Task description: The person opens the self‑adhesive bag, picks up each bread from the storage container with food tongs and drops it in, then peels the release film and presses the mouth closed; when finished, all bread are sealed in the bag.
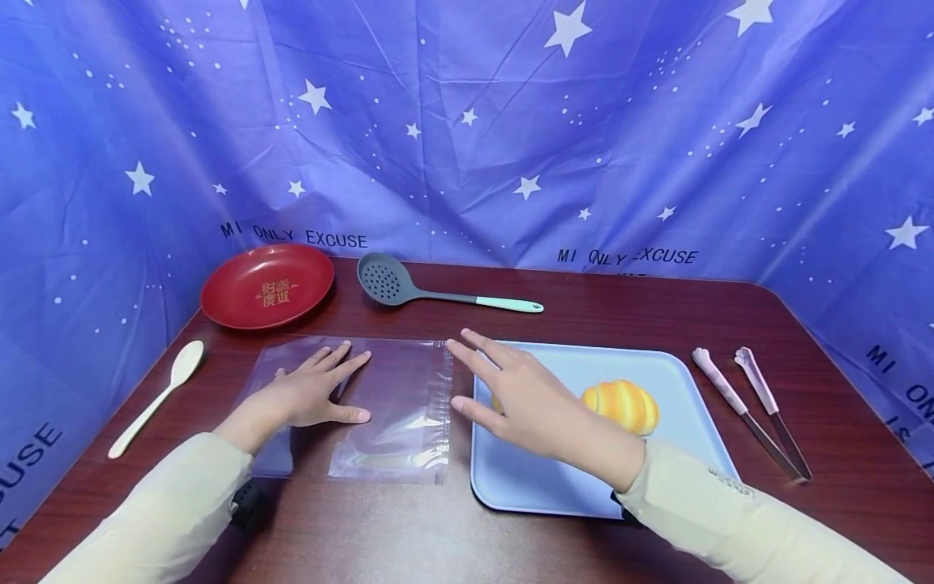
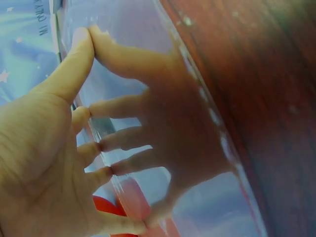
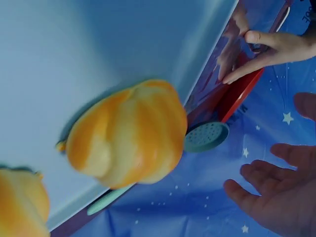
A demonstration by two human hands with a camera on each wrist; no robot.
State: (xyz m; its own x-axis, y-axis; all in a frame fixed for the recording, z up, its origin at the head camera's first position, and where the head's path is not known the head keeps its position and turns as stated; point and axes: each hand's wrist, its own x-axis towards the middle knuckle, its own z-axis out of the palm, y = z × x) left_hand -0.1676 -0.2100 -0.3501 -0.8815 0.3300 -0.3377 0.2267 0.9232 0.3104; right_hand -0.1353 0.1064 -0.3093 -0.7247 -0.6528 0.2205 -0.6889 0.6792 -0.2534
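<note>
My left hand is spread flat with its fingertips touching a clear plastic bag, which lies on the table; the left wrist view shows the hand mirrored in the film. My right hand reaches over the left part of a pale blue tray, fingers extended toward the bag's right edge, holding nothing. Two yellow-orange striped bread rolls sit on the tray. One roll shows beside my right wrist, while the other is mostly hidden behind that hand; the right wrist view has a near roll and a cut-off roll.
Behind the bag are a red plate with gold characters and a grey slotted skimmer with a mint handle. A cream spoon lies at the left. Tongs with pinkish paw-shaped tips lie right of the tray. Starry blue cloth surrounds the table.
</note>
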